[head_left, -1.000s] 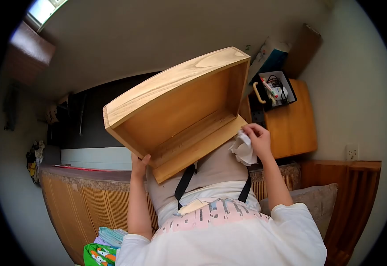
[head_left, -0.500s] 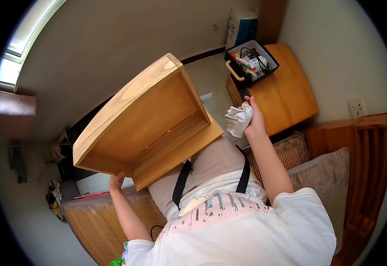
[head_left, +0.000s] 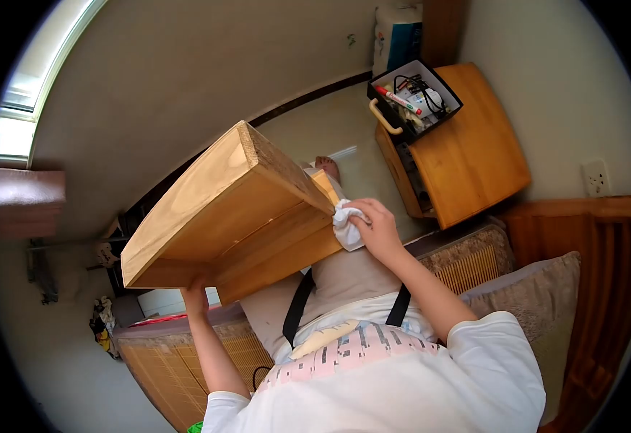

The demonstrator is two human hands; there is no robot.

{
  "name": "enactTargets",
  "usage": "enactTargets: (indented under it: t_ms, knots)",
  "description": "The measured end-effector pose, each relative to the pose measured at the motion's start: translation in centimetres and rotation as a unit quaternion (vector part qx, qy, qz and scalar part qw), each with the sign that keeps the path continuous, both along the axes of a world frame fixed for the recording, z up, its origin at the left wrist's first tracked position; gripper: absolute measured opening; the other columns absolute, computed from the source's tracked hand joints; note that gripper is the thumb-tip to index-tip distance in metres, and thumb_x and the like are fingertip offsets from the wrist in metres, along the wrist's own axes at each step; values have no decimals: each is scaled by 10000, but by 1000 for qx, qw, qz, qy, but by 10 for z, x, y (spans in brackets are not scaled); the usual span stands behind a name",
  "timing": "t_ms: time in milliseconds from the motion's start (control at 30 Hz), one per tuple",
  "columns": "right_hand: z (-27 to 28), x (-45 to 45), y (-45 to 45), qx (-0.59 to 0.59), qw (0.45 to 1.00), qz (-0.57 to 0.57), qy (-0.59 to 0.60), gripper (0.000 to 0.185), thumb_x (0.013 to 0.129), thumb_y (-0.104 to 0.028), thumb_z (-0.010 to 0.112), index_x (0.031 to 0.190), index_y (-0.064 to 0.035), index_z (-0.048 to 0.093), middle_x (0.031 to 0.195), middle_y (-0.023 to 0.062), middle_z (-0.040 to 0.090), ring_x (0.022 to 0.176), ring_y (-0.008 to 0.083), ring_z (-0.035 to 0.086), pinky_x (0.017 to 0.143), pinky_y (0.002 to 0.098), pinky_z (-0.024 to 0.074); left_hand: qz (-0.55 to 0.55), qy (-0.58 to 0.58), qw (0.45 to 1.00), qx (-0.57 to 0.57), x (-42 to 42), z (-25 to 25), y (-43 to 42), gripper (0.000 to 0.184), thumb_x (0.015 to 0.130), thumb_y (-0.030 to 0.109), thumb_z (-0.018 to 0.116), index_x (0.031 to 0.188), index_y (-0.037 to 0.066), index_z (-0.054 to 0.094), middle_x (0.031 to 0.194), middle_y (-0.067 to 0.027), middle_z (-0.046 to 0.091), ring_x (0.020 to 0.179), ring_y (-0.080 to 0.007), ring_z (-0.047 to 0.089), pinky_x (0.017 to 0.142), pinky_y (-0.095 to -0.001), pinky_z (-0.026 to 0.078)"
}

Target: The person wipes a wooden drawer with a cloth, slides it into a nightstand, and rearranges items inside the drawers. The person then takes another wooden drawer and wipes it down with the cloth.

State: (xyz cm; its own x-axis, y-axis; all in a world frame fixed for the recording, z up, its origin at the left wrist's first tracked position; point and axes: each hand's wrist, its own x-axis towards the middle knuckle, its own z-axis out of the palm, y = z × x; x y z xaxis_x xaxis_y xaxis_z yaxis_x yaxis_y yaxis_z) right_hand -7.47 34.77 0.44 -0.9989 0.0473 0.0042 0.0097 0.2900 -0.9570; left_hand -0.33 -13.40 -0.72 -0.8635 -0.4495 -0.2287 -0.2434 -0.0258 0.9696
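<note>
A wooden drawer [head_left: 250, 209] rests tilted above my lap, its open side facing me. My left hand [head_left: 196, 290] grips its lower left edge, with some of the fingers hidden behind or inside the wood. In my right hand [head_left: 379, 232] is a crumpled white cloth [head_left: 348, 225], pressed against the drawer's right end. The fingers of that hand are bent over the cloth.
A wooden nightstand [head_left: 474, 151] stands at the right, with a black box [head_left: 415, 101] of cables and a red-and-white marker [head_left: 402, 101] on it. A cushion [head_left: 532, 296] leans near the wooden headboard [head_left: 582, 274]. A bare foot [head_left: 327, 167] shows beyond the drawer.
My right hand has come down and left, bringing the cloth onto the drawer's right end. The drawer has tilted, its upper corner dropping, while my left hand keeps its hold.
</note>
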Motion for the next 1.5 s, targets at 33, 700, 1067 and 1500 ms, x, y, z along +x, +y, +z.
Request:
enactTargets:
  t_ms: [33, 700, 1067, 1500]
  knots:
    - [-4, -16, 1, 93, 995, -21, 32, 223, 827, -72, 720, 1049, -88, 734, 1097, 129, 633, 1039, 324, 623, 896, 389, 506, -8, 0, 1000, 2, 1, 1, -1, 555, 821, -94, 579, 1363, -17, 490, 1317, -107, 549, 1195, -250, 548, 1031, -390, 451]
    - [-9, -52, -2, 278, 953, 19, 117, 248, 837, -106, 668, 1080, -110, 718, 1222, 18, 702, 846, 254, 618, 722, 366, 567, -131, -153, 953, -227, -24, 1, -18, 465, 844, 124, 620, 1273, -54, 587, 1245, -117, 625, 1151, -219, 561, 1016, -351, 434]
    - [32, 59, 17, 245, 966, 67, 47, 215, 834, -128, 704, 1046, -93, 716, 1210, 44, 705, 773, 247, 625, 707, 371, 557, -84, -94, 973, -193, -21, -2, -12, 378, 805, 6, 615, 1180, -41, 612, 1113, -108, 656, 1043, -234, 616, 931, -367, 497]
    - [-1, 15, -1, 56, 995, -75, -38, 337, 952, -268, 668, 1187, -29, 691, 1051, 186, 677, 961, 298, 658, 906, 359, 502, -96, -65, 981, -152, -24, -1, 3, 321, 766, 28, 590, 1076, -38, 638, 1068, -77, 646, 996, -218, 605, 899, -346, 481]
